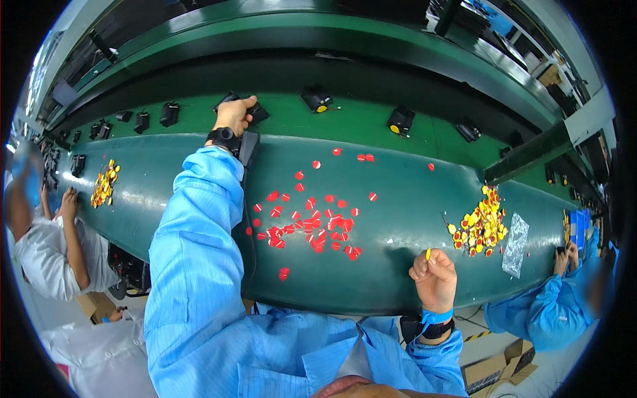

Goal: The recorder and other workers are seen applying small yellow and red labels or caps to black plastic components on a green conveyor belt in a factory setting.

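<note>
My left hand (233,114) reaches out to the green belt at the far side, its fingers curled over a small black device (257,113) that they partly hide. Near the front edge of the table, my right hand (434,278) pinches a small yellow disc (428,254) between thumb and fingertips. To its upper right lies a pile of yellow discs with red faces (481,222). Many loose red round pieces with white stripes (318,222) are strewn over the table between my arms.
Other black devices, such as one with a yellow disc (401,121), sit along the belt (361,123). A clear plastic bag (515,245) lies right of the pile. A green post (531,151) stands at the right. People work at both sides; another yellow pile (104,182) lies left.
</note>
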Tool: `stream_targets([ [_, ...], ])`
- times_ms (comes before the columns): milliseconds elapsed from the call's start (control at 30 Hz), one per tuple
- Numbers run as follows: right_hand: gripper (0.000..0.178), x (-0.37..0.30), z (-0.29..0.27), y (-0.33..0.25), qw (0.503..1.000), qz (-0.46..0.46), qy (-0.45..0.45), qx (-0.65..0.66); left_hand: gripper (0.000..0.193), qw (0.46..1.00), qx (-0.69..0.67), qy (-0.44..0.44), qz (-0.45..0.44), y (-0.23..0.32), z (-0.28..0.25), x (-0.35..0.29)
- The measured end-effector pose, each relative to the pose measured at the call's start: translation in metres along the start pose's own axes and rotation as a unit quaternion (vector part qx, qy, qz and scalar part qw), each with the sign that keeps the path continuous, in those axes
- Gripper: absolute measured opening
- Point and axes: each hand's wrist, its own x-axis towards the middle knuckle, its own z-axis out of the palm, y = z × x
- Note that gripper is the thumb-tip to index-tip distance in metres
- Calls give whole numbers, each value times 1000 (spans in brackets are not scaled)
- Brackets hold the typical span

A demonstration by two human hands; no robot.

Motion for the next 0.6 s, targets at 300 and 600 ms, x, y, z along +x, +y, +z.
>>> stream_targets([
  [300, 7, -5, 37, 3, 991, -14, -33, -126, 11, 935, 34, -266, 233, -3, 19, -185],
  [600, 9, -35, 106, 15, 954, -34, -91, -284, 20, 904, -101, -394, 135, -75, 21, -304],
])
